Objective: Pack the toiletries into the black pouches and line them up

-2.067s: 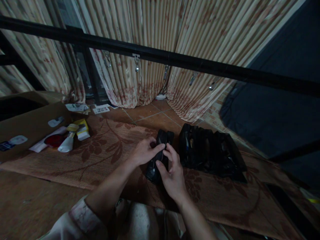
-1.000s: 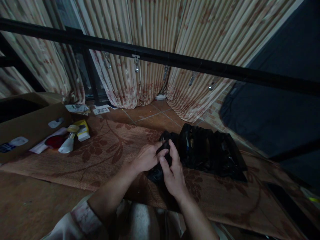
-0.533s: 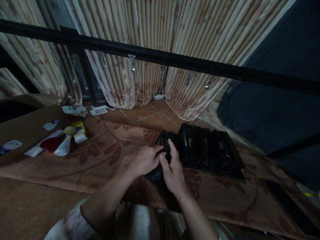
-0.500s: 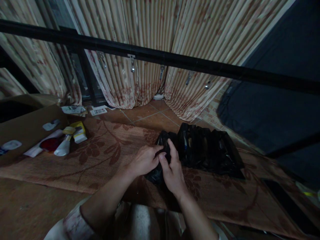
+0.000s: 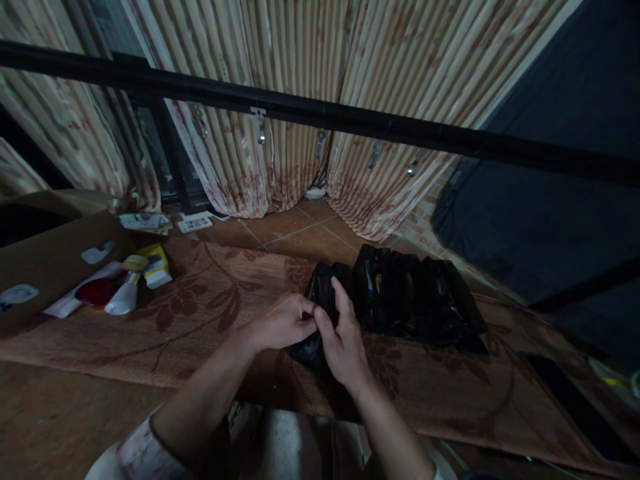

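A small black plastic bag [image 5: 311, 351] stands on the patterned cloth in front of me, its top reaching up behind my fingers. My left hand [image 5: 283, 321] comes to it from the left, thumb and forefinger curled together at the bag's near side; dim light hides how much plastic is between them. My right hand [image 5: 345, 340] lies against the bag's right side, forefinger stretched up and thumb apart from it, the thumb tip close to my left fingertips. Its other fingers are mostly hidden. Just right stands a row of black bag-lined compartments [image 5: 415, 300] with items inside, too dark to name.
On the left stands a cardboard box [image 5: 65, 257], with a white bottle-like item [image 5: 124, 293], a dark red round item [image 5: 96, 292] and a yellow-and-white packet [image 5: 157, 265] beside it. A dark flat slab [image 5: 575, 400] lies right. A black bar [image 5: 300, 110] with clips crosses before curtains [image 5: 280, 40].
My left hand has drawn slightly left, and its forefinger has curled in toward the thumb. My right hand has barely moved. The view has shifted a little.
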Tool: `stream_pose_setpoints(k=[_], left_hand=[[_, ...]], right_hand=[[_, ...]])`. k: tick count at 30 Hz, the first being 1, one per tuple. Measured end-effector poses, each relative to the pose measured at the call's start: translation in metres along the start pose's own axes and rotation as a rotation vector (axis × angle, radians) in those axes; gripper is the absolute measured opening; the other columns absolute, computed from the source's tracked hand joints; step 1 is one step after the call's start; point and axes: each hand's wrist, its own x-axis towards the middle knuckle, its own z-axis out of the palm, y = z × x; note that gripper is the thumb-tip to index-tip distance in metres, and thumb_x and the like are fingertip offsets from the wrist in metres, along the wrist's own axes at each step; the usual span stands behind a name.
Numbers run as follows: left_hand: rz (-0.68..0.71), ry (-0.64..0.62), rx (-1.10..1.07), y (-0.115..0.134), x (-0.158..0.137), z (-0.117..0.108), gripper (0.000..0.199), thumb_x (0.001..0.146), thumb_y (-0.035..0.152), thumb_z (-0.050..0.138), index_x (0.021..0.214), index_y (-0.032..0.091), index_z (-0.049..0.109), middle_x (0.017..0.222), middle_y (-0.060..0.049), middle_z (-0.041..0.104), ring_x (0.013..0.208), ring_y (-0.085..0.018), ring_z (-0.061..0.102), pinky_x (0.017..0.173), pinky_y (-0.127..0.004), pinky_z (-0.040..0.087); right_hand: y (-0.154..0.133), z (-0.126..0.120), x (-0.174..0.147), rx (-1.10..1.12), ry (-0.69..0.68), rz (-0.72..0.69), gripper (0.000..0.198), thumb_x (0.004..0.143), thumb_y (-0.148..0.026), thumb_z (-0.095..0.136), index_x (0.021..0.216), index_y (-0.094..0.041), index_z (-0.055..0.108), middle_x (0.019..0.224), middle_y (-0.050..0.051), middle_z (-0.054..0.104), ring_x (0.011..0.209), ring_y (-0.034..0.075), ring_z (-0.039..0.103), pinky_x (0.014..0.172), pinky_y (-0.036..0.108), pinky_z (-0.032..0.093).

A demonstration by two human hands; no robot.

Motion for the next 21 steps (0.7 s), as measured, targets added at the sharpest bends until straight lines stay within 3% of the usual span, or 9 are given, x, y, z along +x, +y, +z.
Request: stream_pose_setpoints(k=[4,8,12,18,21], left_hand=[[0.018,-0.092,-0.102,-0.006,-0.001,-0.004,0.032,0.084,0.03,0.048,0.062,0.014,0.066,0.053,0.003,0.048,0.051,-0.008,0.04,0.05,-0.018,0.031],[-0.026,-0.073,-0.206,-0.009,-0.001,-0.012,0.038,0.084,0.041,0.053,0.061,0.013,0.064,0.052,0.003,0.048,0.05,-0.008,0.04,0.048,-0.018,0.03],[-0.033,0.031,-0.276,-0.013,0.001,-0.019,0.039,0.085,0.044,0.052,0.064,0.012,0.062,0.055,0.003,0.051,0.053,-0.007,0.043,0.052,-0.018,0.033],[-0.115,0.33,-0.207,-0.026,0.009,-0.019,0.037,0.085,0.044,0.051,0.063,0.013,0.057,0.055,0.005,0.043,0.053,-0.007,0.039,0.052,-0.019,0.031],[-0.166,0.366,-0.12,-0.032,0.011,-0.016,0.038,0.084,0.044,0.049,0.062,0.014,0.055,0.054,0.006,0.042,0.053,-0.008,0.038,0.052,-0.02,0.031]], right_hand=[[0.003,0.0,0.0,0.018,0.028,0.004,0.059,0.092,-0.042,0.046,0.146,-0.022,0.029,0.147,0.011,0.04,0.134,0.022,0.04,0.11,0.042,0.034],[0.005,-0.003,0.001,0.078,0.126,0.013,0.05,0.093,-0.039,0.045,0.139,-0.022,0.038,0.131,0.011,0.056,0.123,0.021,0.052,0.104,0.042,0.041],[0.005,-0.011,0.001,0.085,0.211,0.017,0.042,0.095,-0.036,0.04,0.135,-0.022,0.043,0.124,0.009,0.061,0.117,0.02,0.055,0.102,0.042,0.041],[0.006,-0.018,-0.004,0.072,0.254,0.006,0.038,0.093,-0.035,0.044,0.129,-0.022,0.049,0.117,0.008,0.064,0.111,0.019,0.057,0.098,0.04,0.042],[0.006,-0.022,-0.007,0.083,0.294,0.055,0.029,0.091,-0.036,0.048,0.112,-0.02,0.06,0.101,0.006,0.068,0.097,0.019,0.062,0.087,0.035,0.047]])
